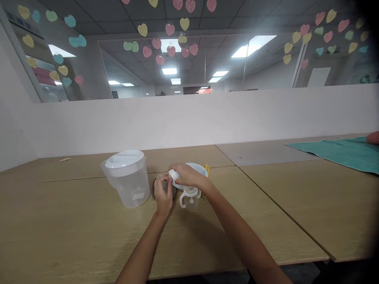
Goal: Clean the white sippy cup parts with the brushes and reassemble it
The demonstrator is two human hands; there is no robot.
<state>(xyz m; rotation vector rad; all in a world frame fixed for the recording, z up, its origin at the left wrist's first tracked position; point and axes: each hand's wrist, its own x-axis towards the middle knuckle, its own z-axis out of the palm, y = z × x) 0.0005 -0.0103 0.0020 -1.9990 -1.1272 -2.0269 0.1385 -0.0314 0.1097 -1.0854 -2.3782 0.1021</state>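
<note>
My right hand (185, 176) is closed on a small white object (173, 174), perhaps a cap or small bottle. Just left of it, my left hand (163, 193) has its fingers pinched at something small and clear, too small to name. Under and behind my left hand lies a dark round dish (173, 192). A pale round plate (197, 168) is partly hidden behind my right hand. Below my right wrist stands a clear cup with white handles (191, 200). Left of my hands is a translucent pitcher (133, 185) with a white lid.
Yellow strips (206, 169) stick out beside the plate. On the wooden table (89, 228), a teal cloth (340, 152) lies at the far right, with part of another person's hand (373, 137) on it. A white wall (189, 120) rises behind the table.
</note>
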